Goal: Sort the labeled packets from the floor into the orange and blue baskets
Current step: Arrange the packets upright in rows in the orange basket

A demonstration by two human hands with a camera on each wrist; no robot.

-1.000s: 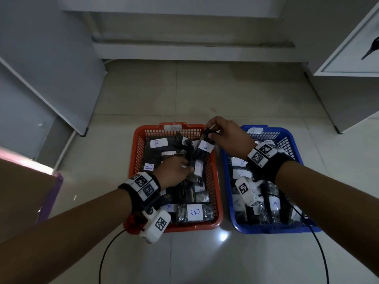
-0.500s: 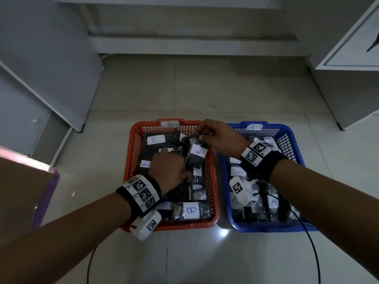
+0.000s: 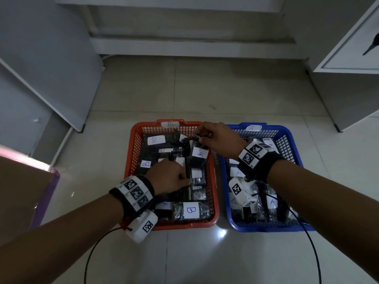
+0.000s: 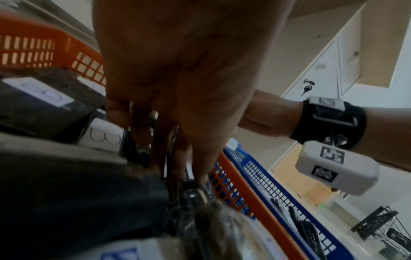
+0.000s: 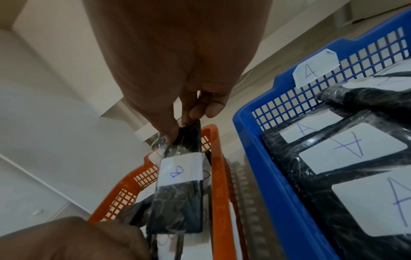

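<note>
The orange basket [image 3: 131,152], tagged B, holds several black wrapped packets with B labels. To its right stands the blue basket [image 3: 287,136], tagged A and filled with A-labeled packets [image 5: 353,147]. My right hand [image 3: 202,137] pinches the top edge of a black packet labeled B [image 3: 198,157] between thumb and fingers [image 5: 173,133]. This packet [image 5: 177,193] hangs upright over the right side of the orange basket [image 5: 217,176]. My left hand [image 3: 170,177] is inside the orange basket, its fairly straight fingers [image 4: 177,154] pushed down among the packets there. Its fingertips are hidden.
Grey cabinets [image 3: 51,68] stand at the left and a white cabinet [image 3: 348,48] at the right. A raised step [image 3: 184,46] runs along the back. A cardboard box with a purple edge [image 3: 47,193] sits at the near left. Wrist cables [image 3: 96,249] trail over the tiled floor.
My right hand has lowered the B packet a little and moved it left, over the orange basket. My left hand stays down among the packets in that basket.
</note>
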